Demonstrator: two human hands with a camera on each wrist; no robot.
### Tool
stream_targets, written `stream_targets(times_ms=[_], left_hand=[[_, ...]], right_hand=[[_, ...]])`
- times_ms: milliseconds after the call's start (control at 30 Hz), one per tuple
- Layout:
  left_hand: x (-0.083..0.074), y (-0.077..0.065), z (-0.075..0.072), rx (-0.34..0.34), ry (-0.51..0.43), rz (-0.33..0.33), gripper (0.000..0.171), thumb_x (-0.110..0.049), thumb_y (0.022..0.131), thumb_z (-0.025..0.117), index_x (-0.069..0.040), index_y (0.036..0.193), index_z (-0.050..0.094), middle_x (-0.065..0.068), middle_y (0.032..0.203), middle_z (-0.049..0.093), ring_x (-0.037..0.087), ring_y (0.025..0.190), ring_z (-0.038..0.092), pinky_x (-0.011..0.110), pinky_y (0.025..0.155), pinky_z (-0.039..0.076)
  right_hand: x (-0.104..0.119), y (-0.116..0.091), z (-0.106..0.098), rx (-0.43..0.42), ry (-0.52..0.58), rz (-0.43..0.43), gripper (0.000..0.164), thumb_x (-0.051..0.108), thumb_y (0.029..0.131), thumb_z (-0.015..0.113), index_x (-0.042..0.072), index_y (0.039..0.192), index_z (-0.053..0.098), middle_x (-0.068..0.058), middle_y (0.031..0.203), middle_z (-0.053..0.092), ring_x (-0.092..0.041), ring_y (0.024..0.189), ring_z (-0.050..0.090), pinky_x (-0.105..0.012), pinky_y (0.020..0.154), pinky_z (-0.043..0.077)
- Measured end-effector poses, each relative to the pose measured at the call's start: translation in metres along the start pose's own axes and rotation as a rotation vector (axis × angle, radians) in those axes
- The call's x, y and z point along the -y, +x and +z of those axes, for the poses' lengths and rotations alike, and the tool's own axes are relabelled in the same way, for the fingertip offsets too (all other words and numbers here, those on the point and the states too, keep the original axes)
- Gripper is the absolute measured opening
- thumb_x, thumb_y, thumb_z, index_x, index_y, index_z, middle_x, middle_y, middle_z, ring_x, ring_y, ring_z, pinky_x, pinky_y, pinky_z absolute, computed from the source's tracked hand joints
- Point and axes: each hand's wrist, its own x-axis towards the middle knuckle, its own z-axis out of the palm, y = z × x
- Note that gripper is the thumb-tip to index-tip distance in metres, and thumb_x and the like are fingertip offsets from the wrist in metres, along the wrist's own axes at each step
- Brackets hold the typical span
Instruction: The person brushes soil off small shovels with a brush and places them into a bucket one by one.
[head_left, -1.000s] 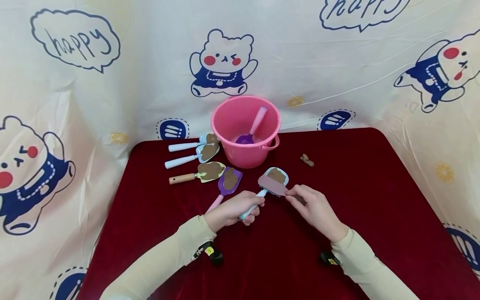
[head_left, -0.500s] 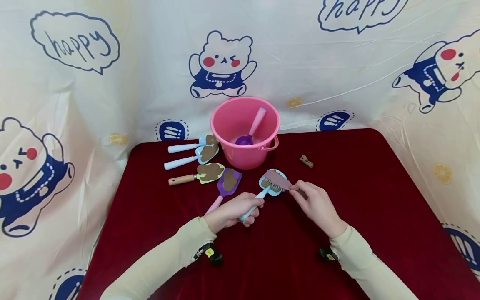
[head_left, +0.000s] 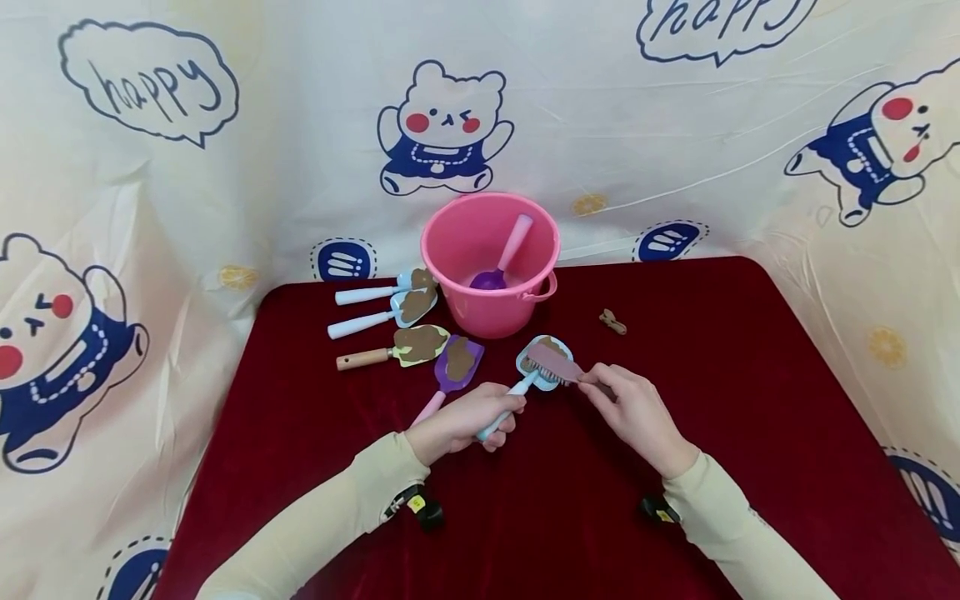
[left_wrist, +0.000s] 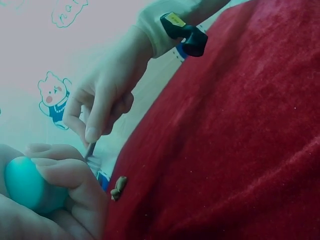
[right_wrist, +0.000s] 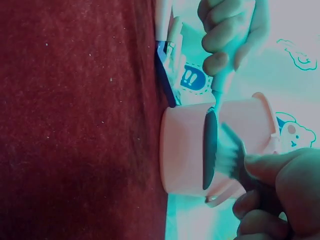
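My left hand (head_left: 474, 417) grips the pale blue handle of a toy shovel (head_left: 522, 387), whose blade has a brown patch on it. With thumb and fingers my right hand (head_left: 636, 414) pinches the end of a mauve brush (head_left: 553, 362). The brush lies across the shovel blade, bristles towards it, hiding part of the brown patch. Seen from the right wrist, the blade (right_wrist: 210, 150) is edge-on above the cloth, with the bristles right at its face. The rounded turquoise handle end (left_wrist: 31, 184) shows inside my left fist in the left wrist view.
A pink bucket (head_left: 487, 312) holding a purple scoop (head_left: 514, 242) stands behind the hands. To its left lie several brown-patched shovels, including a wooden-handled one (head_left: 365, 358) and a purple one (head_left: 444, 385). A small brown piece (head_left: 612, 322) sits right of the bucket on the red cloth (head_left: 712, 350).
The brush has shifted slightly up and back over the shovel blade, its bristles now turned onto the brown patch. The left hand keeps its grip almost unmoved.
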Motion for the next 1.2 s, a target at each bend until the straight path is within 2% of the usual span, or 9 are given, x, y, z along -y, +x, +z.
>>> stream_targets(times_ms=[133, 300, 433, 533, 700, 867, 1000, 1200], left_hand=[[0.0019, -0.0011, -0.0005, -0.003, 0.007, 0.0, 0.019, -0.019, 0.109, 0.045, -0.004, 0.097, 0.047, -0.002, 0.061, 0.039, 0.008, 0.044, 0.036, 0.022, 0.046, 0.031], [0.0016, 0.0002, 0.0002, 0.003, 0.01, 0.006, 0.022, -0.02, 0.11, 0.044, -0.002, 0.099, 0.047, -0.002, 0.061, 0.04, 0.007, 0.044, 0.036, 0.021, 0.045, 0.032], [0.0015, 0.0004, 0.0001, 0.006, 0.02, 0.002, 0.021, -0.019, 0.111, 0.043, -0.004, 0.096, 0.047, -0.002, 0.061, 0.039, 0.007, 0.044, 0.036, 0.022, 0.045, 0.031], [0.0015, 0.0009, -0.0001, 0.001, 0.027, 0.014, 0.021, -0.018, 0.111, 0.043, -0.006, 0.094, 0.047, -0.001, 0.061, 0.039, 0.007, 0.044, 0.036, 0.022, 0.044, 0.03], [0.0018, 0.0033, 0.0002, -0.005, 0.033, 0.025, 0.022, -0.019, 0.11, 0.044, -0.005, 0.093, 0.046, -0.001, 0.061, 0.039, 0.007, 0.043, 0.037, 0.022, 0.044, 0.031], [0.0001, 0.0045, 0.0005, -0.006, 0.031, 0.025, 0.022, -0.019, 0.111, 0.043, -0.002, 0.097, 0.047, -0.001, 0.061, 0.039, 0.008, 0.043, 0.037, 0.021, 0.044, 0.032], [-0.0015, 0.0035, 0.0009, -0.003, 0.038, 0.023, 0.022, -0.019, 0.111, 0.043, -0.004, 0.096, 0.047, -0.001, 0.061, 0.039, 0.008, 0.043, 0.037, 0.021, 0.045, 0.032], [-0.0012, 0.0013, 0.0032, 0.002, 0.05, 0.02, 0.022, -0.018, 0.111, 0.042, -0.005, 0.093, 0.046, -0.001, 0.062, 0.039, 0.007, 0.043, 0.037, 0.022, 0.045, 0.032]], right_hand=[[-0.0007, -0.0003, 0.0019, -0.009, 0.004, 0.025, 0.013, 0.006, 0.093, 0.078, 0.014, 0.1, 0.072, 0.005, 0.093, 0.071, -0.005, 0.068, 0.051, -0.025, 0.061, 0.048], [0.0025, -0.0018, 0.0, 0.046, 0.063, -0.032, 0.015, 0.007, 0.093, 0.078, 0.018, 0.101, 0.071, 0.009, 0.096, 0.07, -0.002, 0.075, 0.059, -0.024, 0.065, 0.053], [0.0038, -0.0019, -0.002, 0.074, 0.034, -0.035, 0.013, 0.009, 0.094, 0.077, 0.019, 0.099, 0.071, 0.01, 0.094, 0.069, -0.002, 0.073, 0.059, -0.025, 0.063, 0.052], [0.0032, 0.0, -0.0036, 0.071, 0.005, -0.014, 0.009, 0.01, 0.095, 0.077, 0.017, 0.099, 0.071, 0.009, 0.092, 0.069, -0.004, 0.071, 0.057, -0.025, 0.062, 0.05], [0.0007, 0.0025, -0.0049, 0.027, -0.026, -0.003, 0.014, 0.006, 0.093, 0.078, 0.015, 0.1, 0.072, 0.006, 0.093, 0.07, -0.006, 0.071, 0.055, -0.027, 0.062, 0.05], [-0.0011, 0.0015, -0.0048, 0.042, 0.019, -0.069, 0.016, 0.006, 0.092, 0.079, 0.017, 0.102, 0.072, 0.008, 0.096, 0.069, -0.003, 0.076, 0.06, -0.026, 0.065, 0.054], [-0.0028, 0.0001, -0.0043, 0.045, -0.003, -0.128, 0.02, 0.005, 0.09, 0.08, 0.019, 0.102, 0.072, 0.009, 0.093, 0.066, -0.002, 0.071, 0.057, -0.024, 0.061, 0.052], [-0.0047, -0.0023, -0.0039, 0.009, -0.071, -0.117, 0.017, 0.006, 0.09, 0.081, 0.017, 0.1, 0.072, 0.008, 0.09, 0.065, -0.002, 0.067, 0.055, -0.023, 0.056, 0.049]])
